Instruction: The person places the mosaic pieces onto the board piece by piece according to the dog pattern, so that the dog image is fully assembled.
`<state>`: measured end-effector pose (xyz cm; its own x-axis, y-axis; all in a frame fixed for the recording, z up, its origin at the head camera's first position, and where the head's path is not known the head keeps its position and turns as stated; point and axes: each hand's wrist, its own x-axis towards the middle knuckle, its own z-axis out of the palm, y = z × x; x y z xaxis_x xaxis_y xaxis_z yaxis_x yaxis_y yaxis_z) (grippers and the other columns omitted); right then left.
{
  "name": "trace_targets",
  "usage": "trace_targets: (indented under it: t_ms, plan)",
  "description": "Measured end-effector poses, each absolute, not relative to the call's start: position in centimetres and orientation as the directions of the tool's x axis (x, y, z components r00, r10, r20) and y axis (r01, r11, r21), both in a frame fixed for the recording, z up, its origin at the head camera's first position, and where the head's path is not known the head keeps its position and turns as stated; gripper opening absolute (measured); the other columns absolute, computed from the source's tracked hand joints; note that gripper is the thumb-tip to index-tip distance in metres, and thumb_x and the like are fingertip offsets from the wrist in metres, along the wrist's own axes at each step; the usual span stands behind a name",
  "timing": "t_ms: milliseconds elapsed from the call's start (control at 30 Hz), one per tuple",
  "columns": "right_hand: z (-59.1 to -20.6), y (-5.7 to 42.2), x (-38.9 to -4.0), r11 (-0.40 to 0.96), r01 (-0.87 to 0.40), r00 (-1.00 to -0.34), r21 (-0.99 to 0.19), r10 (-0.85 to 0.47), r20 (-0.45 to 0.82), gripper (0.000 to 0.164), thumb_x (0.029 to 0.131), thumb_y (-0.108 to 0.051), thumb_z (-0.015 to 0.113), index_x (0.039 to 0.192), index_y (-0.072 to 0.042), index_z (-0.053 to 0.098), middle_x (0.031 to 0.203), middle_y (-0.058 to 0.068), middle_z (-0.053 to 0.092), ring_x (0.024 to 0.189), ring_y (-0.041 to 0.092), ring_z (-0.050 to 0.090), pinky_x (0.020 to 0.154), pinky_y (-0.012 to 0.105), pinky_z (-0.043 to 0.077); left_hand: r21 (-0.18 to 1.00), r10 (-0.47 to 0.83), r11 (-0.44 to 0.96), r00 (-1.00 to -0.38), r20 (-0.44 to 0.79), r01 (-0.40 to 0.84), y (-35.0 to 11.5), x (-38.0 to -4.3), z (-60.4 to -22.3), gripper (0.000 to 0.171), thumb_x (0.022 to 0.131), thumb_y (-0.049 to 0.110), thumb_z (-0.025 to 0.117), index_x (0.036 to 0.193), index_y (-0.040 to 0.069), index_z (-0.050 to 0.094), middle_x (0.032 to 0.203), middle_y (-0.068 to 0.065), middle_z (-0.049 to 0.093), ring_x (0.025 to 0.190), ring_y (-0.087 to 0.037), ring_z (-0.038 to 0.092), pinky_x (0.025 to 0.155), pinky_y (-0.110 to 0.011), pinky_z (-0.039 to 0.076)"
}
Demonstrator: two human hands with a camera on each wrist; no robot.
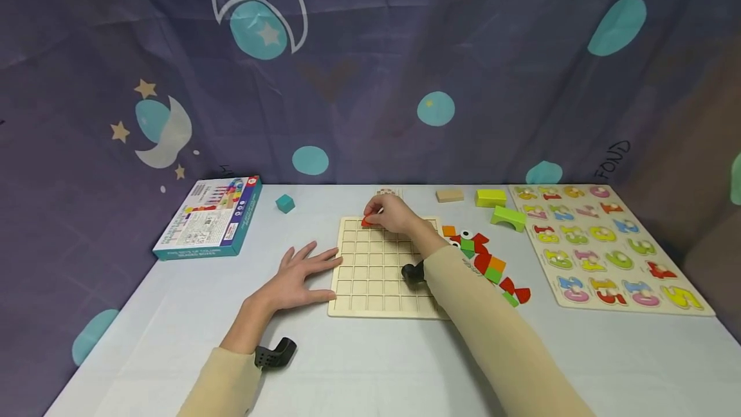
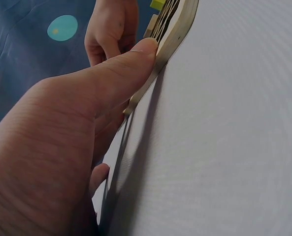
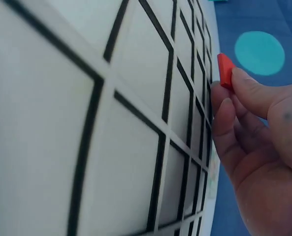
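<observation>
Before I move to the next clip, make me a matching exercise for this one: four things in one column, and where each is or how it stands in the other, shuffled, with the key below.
Things
1. Red piece
2. Left grip
3. Teal cube
4. Number puzzle board

Places and states
A. On the right side of the table
B. Fingers spread, touching the left edge of the wooden grid board
C. Just right of the printed box
D. Pinched in the right grip

Right pairs: 1-D, 2-B, 3-C, 4-A
</observation>
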<state>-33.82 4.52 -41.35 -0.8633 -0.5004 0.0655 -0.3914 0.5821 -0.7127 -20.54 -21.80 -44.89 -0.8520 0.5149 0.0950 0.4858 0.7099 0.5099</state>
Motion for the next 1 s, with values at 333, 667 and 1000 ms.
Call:
trace_targets:
  t_ms: [333, 667, 1000]
  plan:
    - [-41.7, 3.6, -33.7, 0.623, -0.383, -0.858, -0.682, -0.513, 0.013, 0.007, 0.097, -0.012, 0.070, 0.100, -0.006, 0.071, 0.092, 0.004, 0.066, 0.081, 0.018, 0.059, 0.074, 0.031, 0.049, 0.504, 0.515, 0.714, -0.852, 0.093, 0.486, -21.7, -20.5, -45.1, 0.071, 0.085, 0.052, 0.076, 0.147, 0.022, 0.057, 0.157, 0.005, 0.042, 0.151, -0.040, 0.015, 0.113, -0.069, -0.002]
    - [-41.8, 3.1, -33.6, 0.667, -0.446, -0.842, -0.596, -0.538, 0.029, 0.009, 0.098, -0.014, 0.068, 0.100, -0.008, 0.074, 0.093, 0.003, 0.070, 0.081, 0.017, 0.061, 0.077, 0.032, 0.051, 0.509, 0.518, 0.705, -0.848, 0.107, 0.495, -21.9, -20.4, -44.9, 0.071, 0.085, 0.052, 0.077, 0.146, 0.021, 0.057, 0.156, 0.004, 0.043, 0.150, -0.040, 0.016, 0.113, -0.069, -0.002]
    - [-41.8, 2.9, -33.9, 0.681, -0.447, -0.840, -0.579, -0.543, 0.009, 0.008, 0.098, -0.016, 0.068, 0.099, -0.009, 0.072, 0.089, 0.001, 0.067, 0.079, 0.016, 0.059, 0.076, 0.032, 0.050, 0.510, 0.518, 0.704, -0.849, 0.106, 0.494, -21.8, -20.5, -45.0, 0.072, 0.085, 0.052, 0.077, 0.146, 0.022, 0.057, 0.156, 0.005, 0.043, 0.151, -0.039, 0.016, 0.113, -0.068, -0.002]
